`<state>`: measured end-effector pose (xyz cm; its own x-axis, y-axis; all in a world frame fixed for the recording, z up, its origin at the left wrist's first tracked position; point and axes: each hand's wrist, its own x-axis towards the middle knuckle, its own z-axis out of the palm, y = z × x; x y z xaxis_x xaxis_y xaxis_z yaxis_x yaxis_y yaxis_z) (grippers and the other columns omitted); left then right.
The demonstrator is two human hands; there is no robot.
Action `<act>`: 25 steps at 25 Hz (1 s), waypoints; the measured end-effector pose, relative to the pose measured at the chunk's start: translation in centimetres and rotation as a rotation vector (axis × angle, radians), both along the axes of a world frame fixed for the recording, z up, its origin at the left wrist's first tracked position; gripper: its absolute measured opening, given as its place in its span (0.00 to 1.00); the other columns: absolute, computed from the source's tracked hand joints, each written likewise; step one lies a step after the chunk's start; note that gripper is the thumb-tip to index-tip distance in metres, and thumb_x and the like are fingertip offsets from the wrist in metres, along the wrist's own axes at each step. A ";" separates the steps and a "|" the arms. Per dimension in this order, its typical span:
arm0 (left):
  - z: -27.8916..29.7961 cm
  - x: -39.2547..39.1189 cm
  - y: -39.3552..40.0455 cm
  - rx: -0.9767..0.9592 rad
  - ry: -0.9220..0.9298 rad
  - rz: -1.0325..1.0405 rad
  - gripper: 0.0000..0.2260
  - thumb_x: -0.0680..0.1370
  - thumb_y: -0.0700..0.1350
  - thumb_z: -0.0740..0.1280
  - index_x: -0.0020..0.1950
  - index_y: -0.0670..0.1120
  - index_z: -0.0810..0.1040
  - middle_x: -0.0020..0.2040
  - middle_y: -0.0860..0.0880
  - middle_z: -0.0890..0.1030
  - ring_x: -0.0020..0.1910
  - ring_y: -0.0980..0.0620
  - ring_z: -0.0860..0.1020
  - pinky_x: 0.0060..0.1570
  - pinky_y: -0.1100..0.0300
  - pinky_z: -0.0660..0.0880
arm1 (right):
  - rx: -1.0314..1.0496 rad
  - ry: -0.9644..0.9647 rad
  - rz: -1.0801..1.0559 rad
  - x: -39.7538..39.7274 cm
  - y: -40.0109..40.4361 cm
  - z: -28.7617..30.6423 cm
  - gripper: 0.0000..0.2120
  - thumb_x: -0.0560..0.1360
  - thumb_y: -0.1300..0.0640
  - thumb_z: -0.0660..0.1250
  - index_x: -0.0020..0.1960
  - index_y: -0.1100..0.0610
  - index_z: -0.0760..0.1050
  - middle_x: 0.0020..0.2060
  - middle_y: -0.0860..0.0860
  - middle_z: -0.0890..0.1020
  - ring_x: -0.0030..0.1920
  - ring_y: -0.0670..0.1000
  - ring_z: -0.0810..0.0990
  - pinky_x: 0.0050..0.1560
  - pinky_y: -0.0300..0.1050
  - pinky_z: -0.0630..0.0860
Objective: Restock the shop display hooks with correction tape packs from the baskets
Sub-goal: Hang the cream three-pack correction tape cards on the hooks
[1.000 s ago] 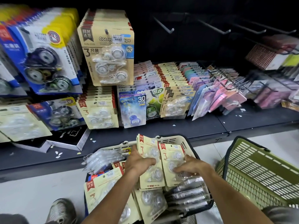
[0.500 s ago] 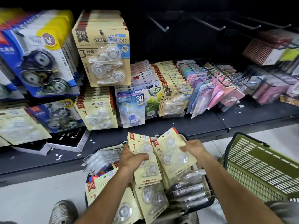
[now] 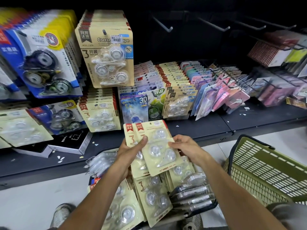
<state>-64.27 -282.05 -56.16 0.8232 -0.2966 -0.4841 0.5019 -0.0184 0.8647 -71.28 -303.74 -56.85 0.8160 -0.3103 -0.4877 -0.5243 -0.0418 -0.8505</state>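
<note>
Packs (image 3: 154,146) are now lying together as one fanned stack in front of the chest, where half a second ago they were being held apart, one bunch in each hand. The left hand (image 3: 131,150) is gripping the stack by its left edge, fingers curled behind the cards and the thumb (image 3: 143,140) pressing down on the front beside the printed "3". The right hand (image 3: 186,146) is pinching the top card's right edge, fingers narrow and closed on it, apparently squaring it against the ones beneath. The stack has also been rising: a second ago it was sitting low over the basket (image 3: 214,203), and now its top edge is reaching the front edge of the shelf (image 3: 207,128).

Below the hands, more packs are lying loose in the basket, along with bundles of clear blister packaging. A green basket (image 3: 265,166) is standing to the right on the floor.

Judging from this, the gathering step is ending and the hanging step is coming next. The matching cards are already hanging on a hook (image 3: 104,32) at the upper left and on a lower row just above the shelf; bare hooks (image 3: 163,24) are jutting out further right. The cards' punched holes will need to line up before they slide on.
</note>
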 end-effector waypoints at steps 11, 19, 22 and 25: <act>0.2 0.8 3.0 0.207 -0.097 0.041 0.24 0.69 0.38 0.80 0.61 0.47 0.75 0.49 0.51 0.85 0.43 0.54 0.84 0.35 0.62 0.77 | -0.536 0.565 0.305 -1.8 -2.6 -6.4 0.31 0.69 0.47 0.75 0.68 0.54 0.70 0.58 0.51 0.80 0.55 0.52 0.79 0.61 0.48 0.75; -0.2 1.4 3.5 0.184 -0.083 0.066 0.26 0.68 0.39 0.81 0.63 0.47 0.75 0.49 0.50 0.86 0.44 0.52 0.86 0.38 0.59 0.80 | -0.441 0.593 0.251 -1.7 -1.5 -5.8 0.53 0.64 0.47 0.82 0.77 0.58 0.54 0.68 0.56 0.73 0.66 0.58 0.74 0.68 0.52 0.72; -0.3 1.3 3.4 0.167 -0.084 0.065 0.27 0.68 0.38 0.81 0.63 0.46 0.75 0.50 0.50 0.86 0.45 0.52 0.86 0.40 0.58 0.80 | -0.358 0.569 0.206 -2.0 -1.7 -5.9 0.49 0.59 0.46 0.85 0.70 0.59 0.61 0.58 0.54 0.79 0.54 0.54 0.81 0.56 0.50 0.81; -0.1 1.1 3.4 0.155 -0.086 0.076 0.25 0.68 0.37 0.81 0.61 0.48 0.76 0.48 0.51 0.87 0.45 0.51 0.86 0.42 0.57 0.80 | -0.323 0.514 0.140 -2.1 -1.3 -5.4 0.29 0.65 0.55 0.83 0.58 0.60 0.70 0.47 0.53 0.82 0.40 0.51 0.81 0.35 0.43 0.78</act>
<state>-63.15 -278.66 -56.30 0.8806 -0.1597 -0.4461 0.4313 -0.1195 0.8942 -73.34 -305.08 -62.20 0.5454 -0.4148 -0.7284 -0.8343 -0.3525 -0.4240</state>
